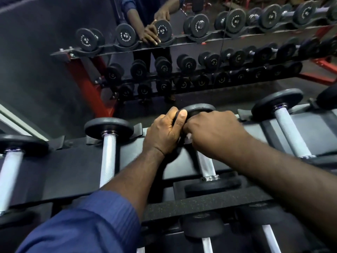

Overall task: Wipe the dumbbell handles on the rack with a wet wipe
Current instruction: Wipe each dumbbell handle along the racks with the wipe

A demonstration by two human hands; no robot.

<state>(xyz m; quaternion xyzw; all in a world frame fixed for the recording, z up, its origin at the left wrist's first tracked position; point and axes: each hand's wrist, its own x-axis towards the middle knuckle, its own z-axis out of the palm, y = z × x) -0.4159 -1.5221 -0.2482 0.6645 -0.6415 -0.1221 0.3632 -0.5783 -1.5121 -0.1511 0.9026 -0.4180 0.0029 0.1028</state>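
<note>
Left hand: your left hand point(164, 132) grips the far black round plate point(198, 108) of the middle silver-handled dumbbell point(207, 165).
Right hand: your right hand point(209, 132) presses a crumpled white wet wipe point(187, 138) around its handle, touching your left.

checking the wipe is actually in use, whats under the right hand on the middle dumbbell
A small white scrap of wet wipe peeks out under the right hand, against the knurled silver handle of the black dumbbell. The hand covers the rest of the wipe and the handle's upper part.
</note>
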